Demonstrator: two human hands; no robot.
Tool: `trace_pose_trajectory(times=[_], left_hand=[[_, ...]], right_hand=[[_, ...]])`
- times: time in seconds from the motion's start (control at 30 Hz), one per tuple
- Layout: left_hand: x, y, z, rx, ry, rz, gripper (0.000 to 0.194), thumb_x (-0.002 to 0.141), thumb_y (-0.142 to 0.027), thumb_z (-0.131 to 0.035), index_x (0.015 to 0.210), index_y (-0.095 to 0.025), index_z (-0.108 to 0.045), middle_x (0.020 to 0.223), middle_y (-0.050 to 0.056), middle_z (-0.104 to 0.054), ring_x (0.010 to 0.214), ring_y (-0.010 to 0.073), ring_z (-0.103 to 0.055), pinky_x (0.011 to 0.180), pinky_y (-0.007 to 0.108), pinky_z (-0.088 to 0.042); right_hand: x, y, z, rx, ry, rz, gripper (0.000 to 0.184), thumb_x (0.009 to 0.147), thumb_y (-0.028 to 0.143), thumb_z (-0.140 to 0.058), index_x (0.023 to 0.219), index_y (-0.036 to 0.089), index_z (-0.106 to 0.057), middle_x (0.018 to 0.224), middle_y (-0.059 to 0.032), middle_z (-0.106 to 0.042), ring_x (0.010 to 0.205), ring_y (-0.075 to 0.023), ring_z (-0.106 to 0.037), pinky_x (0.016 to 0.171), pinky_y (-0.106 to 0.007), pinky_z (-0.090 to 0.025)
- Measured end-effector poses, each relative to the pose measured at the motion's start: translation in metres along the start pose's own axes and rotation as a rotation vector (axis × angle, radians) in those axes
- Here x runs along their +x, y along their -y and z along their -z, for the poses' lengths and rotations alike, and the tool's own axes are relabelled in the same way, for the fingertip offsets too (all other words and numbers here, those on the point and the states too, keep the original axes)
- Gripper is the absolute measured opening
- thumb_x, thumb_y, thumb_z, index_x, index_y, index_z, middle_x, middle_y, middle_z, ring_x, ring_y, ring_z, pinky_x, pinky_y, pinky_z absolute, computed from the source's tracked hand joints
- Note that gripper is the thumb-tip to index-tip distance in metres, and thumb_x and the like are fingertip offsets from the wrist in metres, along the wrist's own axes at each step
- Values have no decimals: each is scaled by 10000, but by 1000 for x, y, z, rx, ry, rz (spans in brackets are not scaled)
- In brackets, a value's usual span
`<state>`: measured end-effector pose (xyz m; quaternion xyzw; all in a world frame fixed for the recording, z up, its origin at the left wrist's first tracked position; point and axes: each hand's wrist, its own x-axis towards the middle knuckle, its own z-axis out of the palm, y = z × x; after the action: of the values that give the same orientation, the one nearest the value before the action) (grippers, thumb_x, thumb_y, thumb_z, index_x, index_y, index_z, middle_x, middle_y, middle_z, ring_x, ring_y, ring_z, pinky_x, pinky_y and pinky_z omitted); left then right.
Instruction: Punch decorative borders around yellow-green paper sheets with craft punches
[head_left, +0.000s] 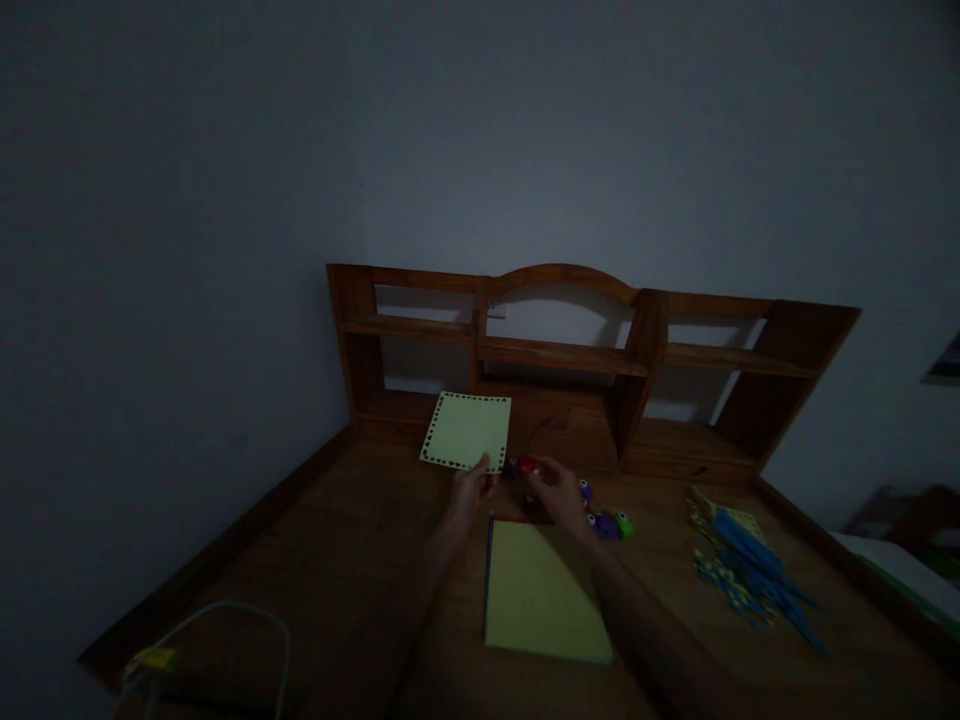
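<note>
My left hand (474,484) pinches the lower right edge of a pale yellow-green sheet (469,430), held up off the desk. A row of small dark cut-outs runs along the sheet's top, left and bottom edges. Just right of the sheet, my right hand (555,487) is closed on a small red paper punch (529,466). Near that hand sit more small coloured punches with round eyes, a purple one (606,527) and a green one (624,525) among them. The dim light blurs the fingertips.
A yellow-green pad of paper (544,590) lies in front of me on the wooden desk (352,570). To the right is a pile of blue strips (761,560) with yellow bits. A wooden shelf unit (562,355) stands at the back. A white cable (247,606) loops at lower left.
</note>
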<state>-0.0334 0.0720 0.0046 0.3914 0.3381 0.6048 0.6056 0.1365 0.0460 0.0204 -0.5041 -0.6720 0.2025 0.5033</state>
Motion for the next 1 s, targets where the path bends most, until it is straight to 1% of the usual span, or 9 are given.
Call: trace_pose_trajectory(times=[0.1, 0.2, 0.27, 0.4, 0.5, 0.6, 0.7, 0.8, 1.0], left_hand=[[-8, 0, -6, 81, 37, -39, 423, 632, -532, -742, 583, -134, -607, 554, 6, -581, 463, 93, -470, 496, 241, -349], [-19, -4, -13, 173, 101, -70, 413, 689, -538, -693, 610, -135, -650, 565, 18, -595, 507, 114, -488, 576, 263, -380], [-26, -6, -17, 205, 153, -69, 407, 715, -538, -669, 648, -136, -679, 580, 25, -607, 528, 129, -503, 596, 271, -384], [-34, -3, -25, 263, 245, 39, 418, 714, -562, -651, 655, -152, -701, 630, 48, -649, 539, 154, -535, 591, 285, -387], [-36, 4, -28, 365, 259, 89, 513, 705, -634, -615, 488, -170, -632, 599, 67, -640, 537, 161, -536, 594, 289, -387], [-35, 12, -27, 462, 222, 115, 623, 732, -677, -554, 355, -181, -524, 567, 83, -624, 590, 171, -568, 632, 280, -400], [-32, 17, -24, 454, 185, 200, 629, 740, -706, -514, 409, -175, -581, 513, 75, -601, 516, 158, -543, 564, 270, -389], [-29, 19, -23, 382, 216, 279, 689, 751, -759, -424, 519, -152, -653, 470, 67, -575, 434, 140, -499, 505, 262, -361], [-30, 15, -25, 370, 266, 254, 758, 776, -773, -342, 603, -122, -690, 509, 80, -593, 409, 116, -476, 479, 245, -343]], right_hand=[[-5, -13, 30, 578, -46, -283, 395, 710, 460, -714, 989, 187, -657, 887, -71, -715, 767, -241, -702, 744, -384, -554], [-19, -25, 53, 801, -100, -372, 383, 655, 413, -786, 940, 211, -629, 865, -42, -715, 771, -241, -715, 732, -361, -568], [-30, -29, 62, 853, -131, -393, 345, 671, 382, -788, 916, 228, -600, 861, -26, -715, 765, -234, -717, 721, -359, -574], [-43, -28, 67, 900, -59, -410, 377, 687, 368, -785, 983, 256, -579, 962, -42, -719, 797, -241, -715, 748, -390, -575], [-47, -19, 64, 937, -23, -376, 369, 756, 388, -727, 1070, 241, -603, 1031, -72, -707, 910, -243, -695, 868, -410, -541], [-50, -12, 60, 1003, -16, -330, 283, 781, 365, -706, 1014, 213, -652, 1111, -78, -683, 1065, -233, -635, 1003, -391, -464], [-53, -7, 59, 1020, 5, -334, 312, 751, 325, -737, 1031, 209, -663, 1135, -66, -674, 1141, -221, -589, 1045, -362, -428], [-57, -2, 57, 1020, 41, -365, 357, 715, 297, -768, 1042, 198, -664, 1123, -66, -679, 1140, -221, -588, 1025, -352, -446], [-61, 5, 53, 1046, 95, -435, 376, 672, 240, -800, 1020, 169, -676, 1057, -77, -707, 1068, -213, -632, 966, -320, -481]])
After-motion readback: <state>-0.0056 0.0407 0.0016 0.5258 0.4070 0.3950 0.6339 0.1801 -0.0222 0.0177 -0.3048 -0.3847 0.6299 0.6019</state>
